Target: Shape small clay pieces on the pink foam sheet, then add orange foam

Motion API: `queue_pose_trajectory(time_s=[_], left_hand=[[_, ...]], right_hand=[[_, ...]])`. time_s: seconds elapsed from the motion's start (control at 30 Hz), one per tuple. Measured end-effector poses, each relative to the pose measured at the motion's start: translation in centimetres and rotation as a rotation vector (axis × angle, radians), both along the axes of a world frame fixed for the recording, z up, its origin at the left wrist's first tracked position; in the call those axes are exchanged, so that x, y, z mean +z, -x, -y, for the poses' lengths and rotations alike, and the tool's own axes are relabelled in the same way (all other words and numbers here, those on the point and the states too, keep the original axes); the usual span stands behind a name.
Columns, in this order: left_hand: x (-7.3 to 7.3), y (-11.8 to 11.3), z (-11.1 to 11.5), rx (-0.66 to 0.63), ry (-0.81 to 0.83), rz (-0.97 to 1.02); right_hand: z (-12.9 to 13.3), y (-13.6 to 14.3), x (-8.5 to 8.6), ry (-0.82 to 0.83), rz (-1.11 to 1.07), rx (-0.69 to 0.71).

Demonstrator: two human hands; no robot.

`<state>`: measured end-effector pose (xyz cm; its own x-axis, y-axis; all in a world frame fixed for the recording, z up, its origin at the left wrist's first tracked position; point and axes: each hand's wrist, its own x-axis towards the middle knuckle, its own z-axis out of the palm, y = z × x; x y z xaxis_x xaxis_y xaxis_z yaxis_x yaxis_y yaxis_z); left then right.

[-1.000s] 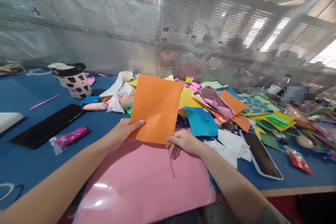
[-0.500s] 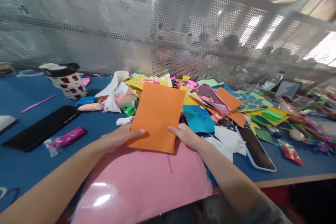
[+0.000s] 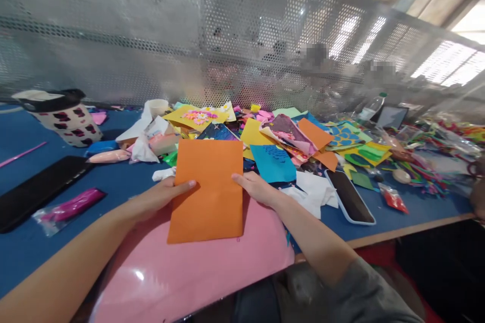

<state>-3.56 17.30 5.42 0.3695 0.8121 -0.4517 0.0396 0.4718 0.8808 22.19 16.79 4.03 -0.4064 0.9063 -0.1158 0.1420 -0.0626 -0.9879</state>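
Observation:
An orange paper sheet (image 3: 207,192) lies nearly flat on a large glossy pink sheet (image 3: 197,267) at the near edge of the blue table (image 3: 22,247). My left hand (image 3: 161,197) grips its left edge, thumb on top. My right hand (image 3: 257,187) holds its right edge, fingers on the paper. Behind the orange sheet spreads a heap of coloured paper cut-outs (image 3: 288,141).
A black tablet (image 3: 36,191) and a bagged magenta item (image 3: 71,204) lie at the left, a patterned mug (image 3: 64,117) behind them. A phone in a white case (image 3: 348,196) rests at the right. A perforated metal screen (image 3: 227,45) closes the table's far side.
The orange sheet has come down from a raised, upright hold to lie on the pink sheet, closer to me. Both hands stayed on its edges. The camera view shifted right.

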Motion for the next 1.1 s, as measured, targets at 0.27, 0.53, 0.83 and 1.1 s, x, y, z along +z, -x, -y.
queue_pose_trajectory(time_s=[0.27,0.53,0.83,1.1], left_hand=[[0.5,-0.3,0.4,-0.024,0.052,0.071],[0.8,0.0,0.1,-0.014,0.044,0.019],[-0.6,0.5,-0.6,0.030,0.060,0.058],[-0.7,0.7,-0.8,0.085,0.075,0.072]], right_hand=[[0.4,-0.2,-0.1,-0.165,0.190,0.069],[-1.9,-1.8,-0.3,-0.390,0.449,-0.007],[-3.3,-3.8,-1.2,-0.724,0.707,-0.177],[-3.2,-3.5,-2.9,-0.781,0.788,-0.246]])
